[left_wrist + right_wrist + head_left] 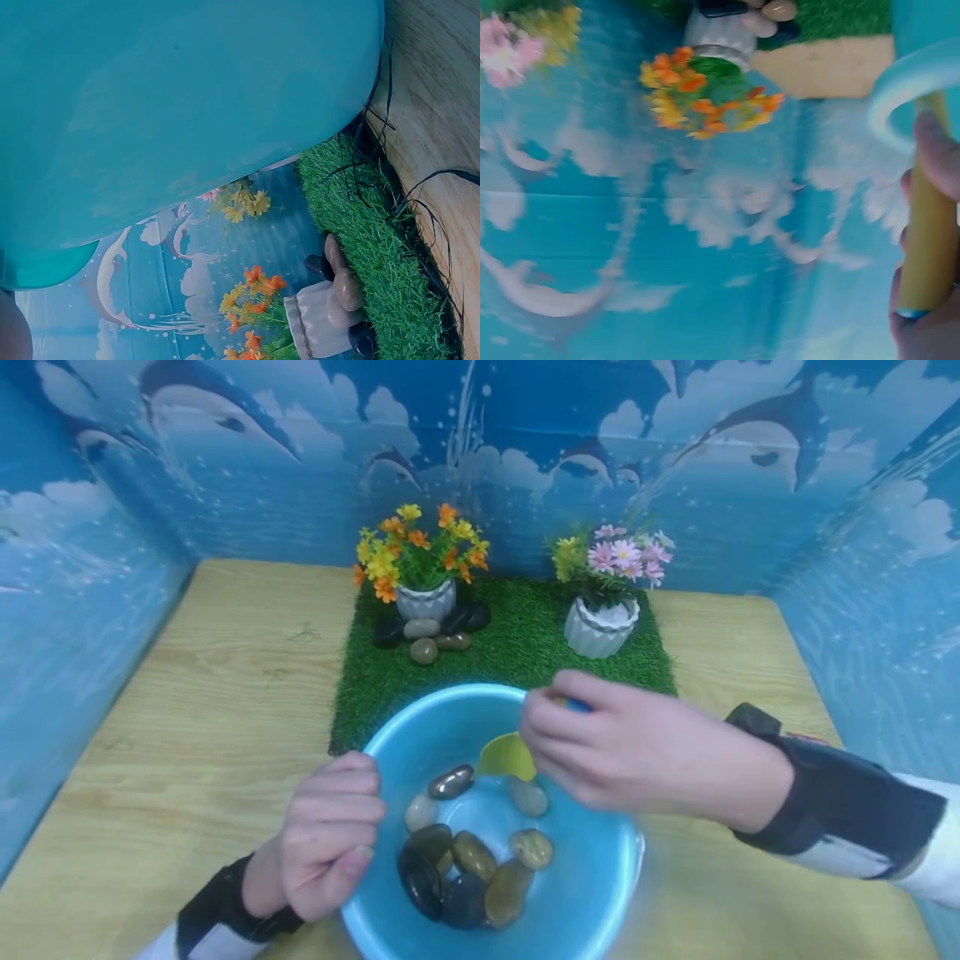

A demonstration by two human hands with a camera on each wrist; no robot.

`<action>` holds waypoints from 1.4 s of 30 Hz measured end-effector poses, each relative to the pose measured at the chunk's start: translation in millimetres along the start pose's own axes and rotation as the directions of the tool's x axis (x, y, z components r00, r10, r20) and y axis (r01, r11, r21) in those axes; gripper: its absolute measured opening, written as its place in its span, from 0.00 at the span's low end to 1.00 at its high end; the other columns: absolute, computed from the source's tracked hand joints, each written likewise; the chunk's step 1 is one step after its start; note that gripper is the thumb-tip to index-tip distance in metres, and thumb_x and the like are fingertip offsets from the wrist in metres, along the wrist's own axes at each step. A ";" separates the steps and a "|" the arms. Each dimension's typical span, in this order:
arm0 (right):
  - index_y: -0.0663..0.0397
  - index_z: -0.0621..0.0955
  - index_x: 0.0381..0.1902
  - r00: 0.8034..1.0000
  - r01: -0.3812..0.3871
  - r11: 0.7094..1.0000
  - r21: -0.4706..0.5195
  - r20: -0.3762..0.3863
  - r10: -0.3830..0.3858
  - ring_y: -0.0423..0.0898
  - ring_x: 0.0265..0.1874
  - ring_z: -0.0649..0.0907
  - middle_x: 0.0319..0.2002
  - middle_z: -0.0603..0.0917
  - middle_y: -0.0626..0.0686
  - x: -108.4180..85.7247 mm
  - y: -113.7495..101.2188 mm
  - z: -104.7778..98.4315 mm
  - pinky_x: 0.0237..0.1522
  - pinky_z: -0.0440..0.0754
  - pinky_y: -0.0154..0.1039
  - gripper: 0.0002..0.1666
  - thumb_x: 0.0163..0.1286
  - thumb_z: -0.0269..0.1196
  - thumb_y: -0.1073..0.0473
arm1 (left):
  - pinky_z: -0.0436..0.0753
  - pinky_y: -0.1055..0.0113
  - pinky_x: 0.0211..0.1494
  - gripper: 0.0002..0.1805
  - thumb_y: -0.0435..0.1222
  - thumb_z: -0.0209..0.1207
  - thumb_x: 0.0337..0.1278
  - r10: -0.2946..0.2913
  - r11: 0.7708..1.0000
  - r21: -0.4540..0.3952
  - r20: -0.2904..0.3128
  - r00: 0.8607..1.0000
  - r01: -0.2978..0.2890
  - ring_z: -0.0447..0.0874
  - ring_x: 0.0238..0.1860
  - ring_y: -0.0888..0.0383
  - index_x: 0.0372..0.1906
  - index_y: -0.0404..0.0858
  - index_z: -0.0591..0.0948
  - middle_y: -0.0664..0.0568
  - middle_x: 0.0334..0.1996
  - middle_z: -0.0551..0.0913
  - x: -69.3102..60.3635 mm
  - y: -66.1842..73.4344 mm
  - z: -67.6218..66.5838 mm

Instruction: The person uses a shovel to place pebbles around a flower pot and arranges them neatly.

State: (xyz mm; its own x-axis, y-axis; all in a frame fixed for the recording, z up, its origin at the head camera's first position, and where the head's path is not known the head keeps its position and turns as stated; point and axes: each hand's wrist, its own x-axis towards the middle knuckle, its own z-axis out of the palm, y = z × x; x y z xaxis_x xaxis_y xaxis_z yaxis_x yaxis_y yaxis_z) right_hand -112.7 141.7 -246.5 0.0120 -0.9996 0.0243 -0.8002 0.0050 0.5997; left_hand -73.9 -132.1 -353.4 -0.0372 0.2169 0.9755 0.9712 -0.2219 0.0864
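Observation:
A light-blue bucket (600,893) stands in front, holding water and several wet pebbles (474,857) in brown, grey and black. On its left rim, my left hand (330,835) grips with curled fingers; the left wrist view shows mostly the bucket's outer wall (187,97). Above the bucket's right side, my right hand (607,743) holds a yellow toy shovel by its handle (928,240). The shovel's yellow blade (507,757) points down inside the bucket, above a pale pebble (528,796). My right fingers hide most of the handle in the head view.
Behind the bucket lies a green turf mat (517,647). On it stand a white pot with orange and yellow flowers (426,600) and a white pot with pink flowers (600,631). Dry pebbles (423,651) surround the left pot. Dolphin-print backdrops (495,435) enclose the wooden table (225,693).

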 end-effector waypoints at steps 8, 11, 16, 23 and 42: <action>0.55 0.84 0.35 0.987 0.151 0.989 0.005 0.056 -0.151 0.52 0.46 0.76 0.47 0.80 0.57 27.9 -25.9 17.6 0.57 0.71 0.46 0.03 0.62 0.64 0.63 | 0.57 0.72 0.29 0.27 0.30 0.46 0.66 -0.010 1.000 0.003 0.013 1.000 0.010 0.50 0.15 0.66 0.08 0.46 0.60 0.61 0.10 0.58 0.4 0.7 -1.0; 0.50 0.82 0.28 0.988 0.141 0.988 0.056 0.055 -0.144 0.51 0.44 0.75 0.46 0.80 0.55 35.2 -26.8 24.1 0.55 0.71 0.45 0.03 0.61 0.64 0.62 | 0.57 0.72 0.29 0.27 0.30 0.46 0.66 -0.012 1.000 0.004 0.017 1.000 0.012 0.50 0.15 0.66 0.07 0.46 0.60 0.61 0.10 0.58 -0.2 0.5 -0.6; 0.42 0.78 0.17 0.987 0.096 0.986 0.139 0.115 -0.112 0.47 0.38 0.70 0.33 0.78 0.47 37.8 -19.9 30.3 0.45 0.69 0.43 0.13 0.57 0.70 0.59 | 0.57 0.72 0.29 0.27 0.30 0.46 0.66 -0.010 1.000 0.005 0.025 1.000 0.010 0.51 0.15 0.66 0.07 0.46 0.60 0.61 0.10 0.58 -0.3 0.3 0.2; 0.40 0.85 0.26 0.977 0.021 0.946 0.325 0.196 -0.089 0.46 0.37 0.68 0.31 0.76 0.44 36.6 -12.0 36.1 0.42 0.67 0.42 0.06 0.57 0.74 0.56 | 0.57 0.72 0.29 0.27 0.30 0.45 0.65 -0.001 1.000 -0.005 0.024 1.000 0.001 0.50 0.15 0.66 0.08 0.46 0.60 0.61 0.10 0.58 2.5 -0.7 0.3; 0.45 0.87 0.46 0.974 -0.179 0.509 0.842 0.079 0.212 0.41 0.43 0.72 0.41 0.81 0.41 11.2 -5.2 37.6 0.48 0.72 0.40 0.15 0.61 0.72 0.54 | 0.58 0.71 0.29 0.27 0.31 0.45 0.66 -0.028 1.000 0.000 0.039 0.999 0.028 0.52 0.15 0.66 0.08 0.46 0.61 0.61 0.10 0.59 -2.4 0.1 -1.4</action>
State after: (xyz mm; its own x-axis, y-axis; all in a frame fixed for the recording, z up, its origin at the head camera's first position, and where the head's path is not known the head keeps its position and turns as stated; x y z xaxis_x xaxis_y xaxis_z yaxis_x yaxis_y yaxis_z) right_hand -130.9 129.5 -279.5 -0.2049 -0.9748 0.0878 -0.9144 0.1586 -0.3723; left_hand -74.0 -134.0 -355.5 -0.0553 0.2600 0.9640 0.9698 -0.2155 0.1138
